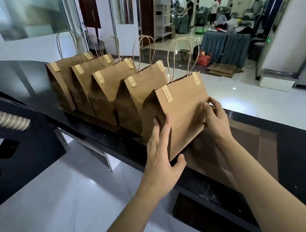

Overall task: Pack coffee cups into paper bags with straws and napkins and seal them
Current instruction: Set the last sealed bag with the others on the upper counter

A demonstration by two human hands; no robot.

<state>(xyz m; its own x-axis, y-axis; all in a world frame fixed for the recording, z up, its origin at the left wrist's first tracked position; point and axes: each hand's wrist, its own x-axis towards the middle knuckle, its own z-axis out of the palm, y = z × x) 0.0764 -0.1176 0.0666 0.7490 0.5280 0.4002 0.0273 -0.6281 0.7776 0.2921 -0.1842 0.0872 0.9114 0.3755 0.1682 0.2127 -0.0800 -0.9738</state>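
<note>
Right, 5 kraft paper bags stand in a row on the glossy black counter (pixel 298 145), all with twisted paper handles up and tops folded over and held by pale sticker strips. The nearest bag (pixel 182 112) is the one being handled; the other 4 bags (pixel 104 95) run back and to the left behind it, each just beside or touching its neighbour.

Left hand (pixel 160 150): fingers straight and spread, laid flat up the bag's left side panel, thumb hooked under the lower front corner. So the bag sits between thumb and fingers, pressed rather than clenched.

Right hand (pixel 214 119): fingers bent, fingertips (pixel 205 107) on the bag's right edge about mid-height, thumb side against the front face. Reads as a light pinch on that edge; the bag's body is to the left of this hand, between both hands.

Bag stands near the counter's front edge, tilted slightly, base corner over the lip by the left thumb. 2 sticker strips (pixel 167 94) on its folded top, 1 near each end.

A stack of ribbed paper cups (pixel 0 118) lies sideways at far left in a dark holder. People work at draped tables (pixel 225 48) well back in the room.
</note>
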